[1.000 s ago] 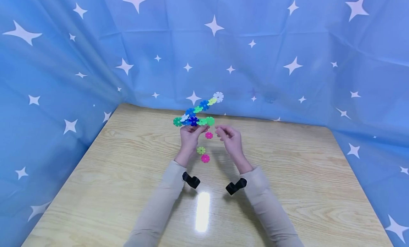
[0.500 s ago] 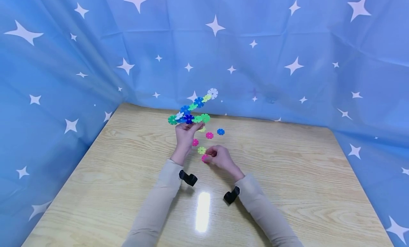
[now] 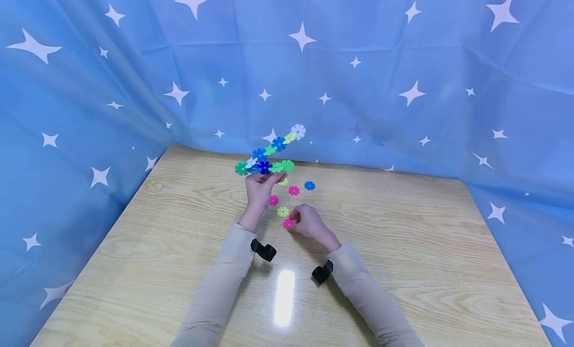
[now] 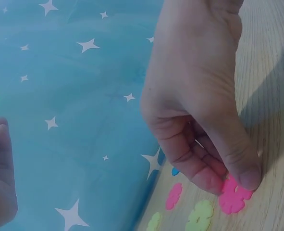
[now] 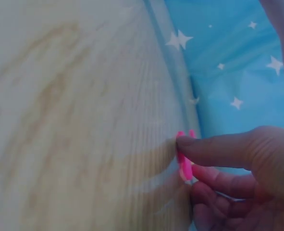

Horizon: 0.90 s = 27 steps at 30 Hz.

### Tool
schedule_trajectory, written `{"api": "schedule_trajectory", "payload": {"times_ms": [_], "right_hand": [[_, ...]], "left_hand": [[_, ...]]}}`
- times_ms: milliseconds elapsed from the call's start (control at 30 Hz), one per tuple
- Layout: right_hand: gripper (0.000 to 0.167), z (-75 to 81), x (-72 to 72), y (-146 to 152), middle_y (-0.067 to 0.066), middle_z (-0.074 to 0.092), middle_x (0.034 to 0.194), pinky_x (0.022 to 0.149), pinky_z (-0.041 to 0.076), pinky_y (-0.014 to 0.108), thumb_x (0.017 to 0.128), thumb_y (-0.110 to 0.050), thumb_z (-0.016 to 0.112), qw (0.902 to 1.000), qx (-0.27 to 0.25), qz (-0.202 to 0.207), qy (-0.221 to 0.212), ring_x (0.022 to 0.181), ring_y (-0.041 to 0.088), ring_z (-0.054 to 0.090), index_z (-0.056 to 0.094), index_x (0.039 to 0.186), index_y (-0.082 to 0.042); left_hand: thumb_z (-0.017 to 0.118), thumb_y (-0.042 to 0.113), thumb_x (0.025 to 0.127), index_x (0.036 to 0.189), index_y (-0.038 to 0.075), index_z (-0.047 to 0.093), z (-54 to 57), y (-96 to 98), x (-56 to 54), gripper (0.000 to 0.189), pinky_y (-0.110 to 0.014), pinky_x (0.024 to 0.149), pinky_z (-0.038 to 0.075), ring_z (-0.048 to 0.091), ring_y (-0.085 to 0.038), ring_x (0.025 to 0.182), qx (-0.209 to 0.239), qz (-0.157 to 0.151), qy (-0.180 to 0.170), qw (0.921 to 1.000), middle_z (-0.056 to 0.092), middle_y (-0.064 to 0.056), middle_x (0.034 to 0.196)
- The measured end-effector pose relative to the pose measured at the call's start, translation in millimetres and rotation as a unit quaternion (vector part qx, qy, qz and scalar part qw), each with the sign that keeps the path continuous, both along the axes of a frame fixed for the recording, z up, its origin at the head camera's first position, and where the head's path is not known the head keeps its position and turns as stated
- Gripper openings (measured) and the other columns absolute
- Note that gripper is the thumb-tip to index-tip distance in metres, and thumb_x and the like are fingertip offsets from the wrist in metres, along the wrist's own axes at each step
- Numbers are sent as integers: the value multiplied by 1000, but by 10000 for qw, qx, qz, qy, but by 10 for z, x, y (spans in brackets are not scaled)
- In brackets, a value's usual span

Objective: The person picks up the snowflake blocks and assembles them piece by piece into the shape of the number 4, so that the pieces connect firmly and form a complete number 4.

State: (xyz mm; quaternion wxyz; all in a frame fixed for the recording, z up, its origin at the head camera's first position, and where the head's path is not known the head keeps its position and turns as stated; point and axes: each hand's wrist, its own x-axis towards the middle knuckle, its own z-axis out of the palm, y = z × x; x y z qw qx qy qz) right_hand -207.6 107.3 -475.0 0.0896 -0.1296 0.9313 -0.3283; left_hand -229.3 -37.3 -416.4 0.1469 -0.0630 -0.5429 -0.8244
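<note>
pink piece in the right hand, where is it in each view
Head: pink piece at mid-width, below the picture's middle.
Left wrist: pink piece toward the lower right.
Right wrist: pink piece right of centre, below the middle, seen nearly edge-on.
Shared landmark: the right hand, pinching it in all three.

Flower-disc assembly (image 3: pixel 264 167): in the left hand (image 3: pixel 258 191), above the tabletop (image 3: pixel 403 257), before the curtain (image 3: pixel 358 102).
Right hand (image 3: pixel 310 223): right of the left hand, at the frontmost loose disc (image 3: pixel 287 223).
Other loose discs (image 3: pixel 294 191): on the tabletop, behind the frontmost.
Curtain: behind and beside the tabletop.
</note>
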Motion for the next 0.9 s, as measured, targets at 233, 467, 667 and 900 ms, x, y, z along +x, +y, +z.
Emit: {"api": "schedule_trajectory", "payload": {"times_ms": [233, 467, 667, 900], "right_hand": [[26, 1, 6, 10, 3, 58, 76, 63, 48, 25, 69, -2, 81, 9995, -280, -140, -39, 71, 15, 53, 59, 83, -4], [17, -44, 38, 69, 5, 62, 74, 57, 47, 22, 73, 2, 77, 9936, -1075, -311, 155, 66, 13, 55, 63, 82, -1], [7, -10, 20, 151, 6, 66, 71, 54, 50, 22, 80, -1, 71, 9818, -1759, -715, -78, 61, 12, 59, 67, 86, 2], [18, 335, 9, 239, 5, 66, 71, 60, 58, 26, 86, 1, 63, 9256, -3462, -1438, -515, 59, 9, 62, 61, 101, 12]], "left_hand": [[65, -7, 83, 89, -20, 63, -12, -6, 5, 14, -35, 77, 57, 68, -35, 76, -45, 16, 39, 10000, 70, 0, 70], [64, -8, 83, 88, -20, 63, -23, -12, 14, 13, -33, 77, 57, 69, -15, 69, -11, -18, 30, 10000, 70, 2, 69], [65, -8, 82, 84, -19, 63, -36, -10, 6, 12, -33, 76, 58, 69, -13, 67, 19, -6, 47, 10000, 70, 0, 68], [66, -10, 80, 78, -21, 62, -85, 10, -1, 12, -32, 73, 58, 69, -15, 66, -63, 10, 70, 10000, 69, -1, 65]]}}
